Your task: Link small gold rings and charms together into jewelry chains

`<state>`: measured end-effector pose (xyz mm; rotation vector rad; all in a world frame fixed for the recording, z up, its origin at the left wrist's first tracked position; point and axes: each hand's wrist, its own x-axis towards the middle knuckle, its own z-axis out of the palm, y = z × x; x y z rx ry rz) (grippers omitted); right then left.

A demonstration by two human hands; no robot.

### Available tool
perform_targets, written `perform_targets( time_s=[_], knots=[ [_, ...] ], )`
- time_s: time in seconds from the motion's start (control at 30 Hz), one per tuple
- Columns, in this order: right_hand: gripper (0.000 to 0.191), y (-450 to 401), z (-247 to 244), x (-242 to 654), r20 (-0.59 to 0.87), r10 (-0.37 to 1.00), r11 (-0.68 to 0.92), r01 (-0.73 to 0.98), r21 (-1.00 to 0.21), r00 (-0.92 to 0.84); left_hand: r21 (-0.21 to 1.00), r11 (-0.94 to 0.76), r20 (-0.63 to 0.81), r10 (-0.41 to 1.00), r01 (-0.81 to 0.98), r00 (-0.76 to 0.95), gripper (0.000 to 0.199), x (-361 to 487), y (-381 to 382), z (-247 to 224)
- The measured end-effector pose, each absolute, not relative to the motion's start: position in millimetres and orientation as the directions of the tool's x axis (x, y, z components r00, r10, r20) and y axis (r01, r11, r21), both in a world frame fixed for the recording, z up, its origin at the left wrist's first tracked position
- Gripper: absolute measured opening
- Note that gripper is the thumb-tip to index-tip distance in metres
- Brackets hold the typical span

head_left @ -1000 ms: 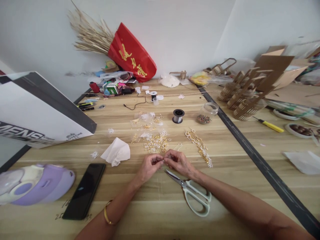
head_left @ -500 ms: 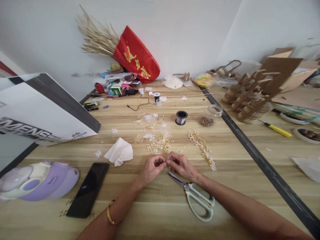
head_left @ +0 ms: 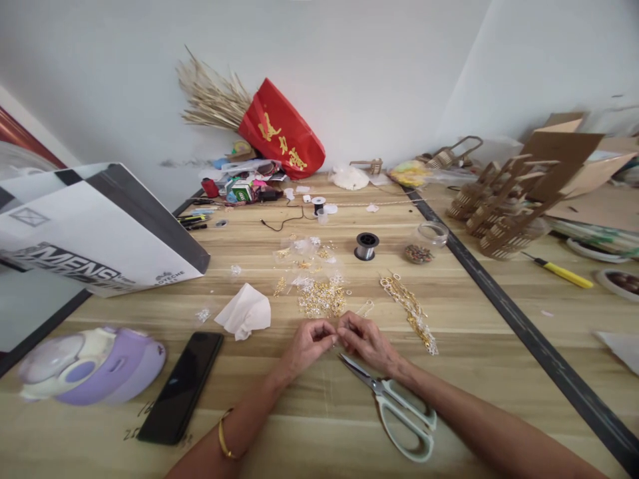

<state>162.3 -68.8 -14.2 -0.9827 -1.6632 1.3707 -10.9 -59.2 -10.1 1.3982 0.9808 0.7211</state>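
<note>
My left hand (head_left: 313, 342) and my right hand (head_left: 364, 338) meet fingertip to fingertip over the table. Both are closed in a pinch, and whatever lies between the fingers is too small to make out. Just beyond them is a heap of small gold and silver beads (head_left: 322, 296). A pair of scissors (head_left: 387, 406) with pale green handles lies below my right hand, blades toward the fingers. Strands of gold and silver beads (head_left: 409, 309) stretch out on the right. A small looped piece (head_left: 367, 308) rests just past my right hand.
A spool of wire (head_left: 367, 246) and a clear jar (head_left: 432, 235) stand farther back. To the left are a crumpled tissue (head_left: 244, 313), a black phone (head_left: 182, 386), a purple-and-white device (head_left: 100, 366) and a white box (head_left: 100, 233). Small woven baskets (head_left: 499, 216) stand at right.
The view has shifted, so everything sits slightly lower and to the right. My hands stay pinched together over the same spot, with only slight finger movement.
</note>
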Motion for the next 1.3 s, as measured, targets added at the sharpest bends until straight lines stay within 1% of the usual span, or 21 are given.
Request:
perform_targets(
  time_s=[0.13, 0.33, 0.43, 0.57, 0.73, 0.8, 1.0, 1.23, 1.3],
  knots=[
    [0.029, -66.6, -14.9, 161.7, 0.040, 0.908, 0.053, 0.018, -0.998, -0.417, 0.984, 0.156, -0.179, 0.863, 0.086, 0.473, 0.028, -12.5, -57.9, -4.7],
    [0.030, -66.5, -15.8, 160.6, 0.050, 0.896, 0.045, -0.021, -0.999, -0.441, 0.980, 0.193, -0.195, 0.860, 0.053, 0.471, 0.031, -10.8, -58.2, 0.2],
    [0.028, -66.9, -18.1, 160.9, 0.073, 0.893, 0.095, 0.027, -0.995, -0.444, 0.980, 0.188, -0.194, 0.865, 0.059, 0.463, 0.031, -9.6, -58.5, -1.1],
    [0.025, -68.2, -16.5, 162.4, 0.143, 0.874, 0.214, 0.103, -0.971, -0.465, 0.981, 0.182, -0.190, 0.868, 0.061, 0.459, 0.032, -8.4, -59.7, -0.9],
    [0.022, -70.5, -11.2, 162.8, 0.264, 0.839, 0.385, 0.177, -0.906, -0.476, 0.981, 0.190, -0.185, 0.864, 0.036, 0.469, 0.032, -7.6, -61.1, 0.1],
    [0.022, -70.9, -10.3, 162.3, 0.292, 0.826, 0.423, 0.189, -0.886, -0.482, 0.980, 0.196, -0.182, 0.861, 0.020, 0.474, 0.034, -7.4, -61.0, -1.3],
    [0.021, -70.8, -9.2, 162.4, 0.322, 0.810, 0.461, 0.194, -0.866, -0.489, 0.983, 0.183, -0.177, 0.874, 0.032, 0.452, 0.033, -5.4, -61.1, -4.1],
    [0.017, -70.0, -9.1, 163.8, 0.278, 0.832, 0.412, 0.200, -0.889, -0.479, 0.978, 0.201, -0.201, 0.870, 0.047, 0.451, 0.032, -5.0, -61.9, 0.3],
    [0.017, -69.6, -10.5, 163.9, 0.281, 0.824, 0.422, 0.202, -0.884, -0.492, 0.979, 0.201, -0.195, 0.866, 0.035, 0.460, 0.031, -5.6, -61.8, -1.4]
  ],
)
